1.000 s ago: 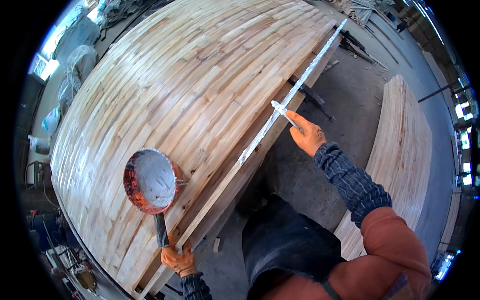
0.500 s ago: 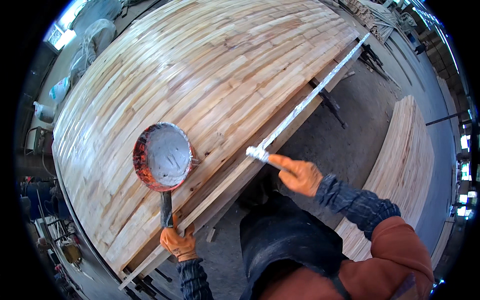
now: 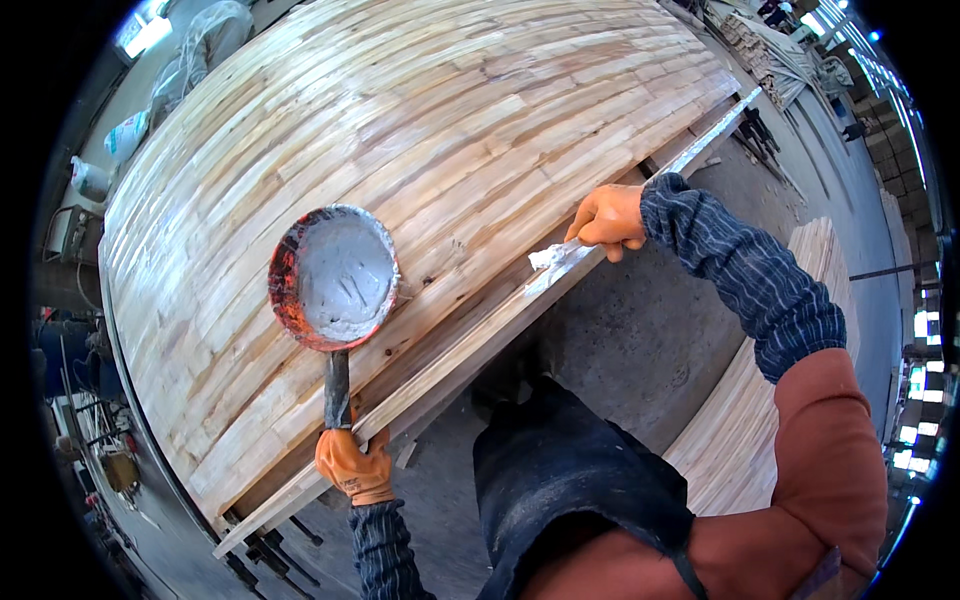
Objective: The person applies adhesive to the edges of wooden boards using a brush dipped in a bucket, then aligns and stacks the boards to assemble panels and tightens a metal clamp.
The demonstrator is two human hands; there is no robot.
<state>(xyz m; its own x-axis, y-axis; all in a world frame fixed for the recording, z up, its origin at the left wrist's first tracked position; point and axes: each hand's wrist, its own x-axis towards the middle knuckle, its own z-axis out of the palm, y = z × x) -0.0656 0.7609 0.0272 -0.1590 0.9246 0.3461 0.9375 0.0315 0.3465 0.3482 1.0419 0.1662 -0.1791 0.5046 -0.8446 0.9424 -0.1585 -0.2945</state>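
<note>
My left hand (image 3: 355, 468), in an orange glove, is closed round the dark handle of an orange-red pan (image 3: 286, 292). Thick white glue-like paste (image 3: 352, 272) fills much of the pan, which is above the near part of a wide wooden panel (image 3: 480, 130). Gloved in orange too, my right hand (image 3: 612, 220) grips a brush (image 3: 552, 256) whose head is caked with white paste. The brush head touches a long wooden strip (image 3: 440, 352) along the panel's near edge. White paste (image 3: 712, 135) coats the strip's far part; its near part is bare wood. The fingers hide most of the brush handle.
Stacked wooden boards (image 3: 740, 440) lie on the right. Dark metal clamp bars (image 3: 275, 550) stick out beneath the panel's near left corner. Bags (image 3: 125, 135) and plastic sheeting lie beyond the left edge, and a timber pile (image 3: 765, 55) is at the far right.
My right hand has moved up, bringing the brush onto the strip a little farther along. The hand has turned over the brush. The pan appears slightly higher in the picture, still in my left hand.
</note>
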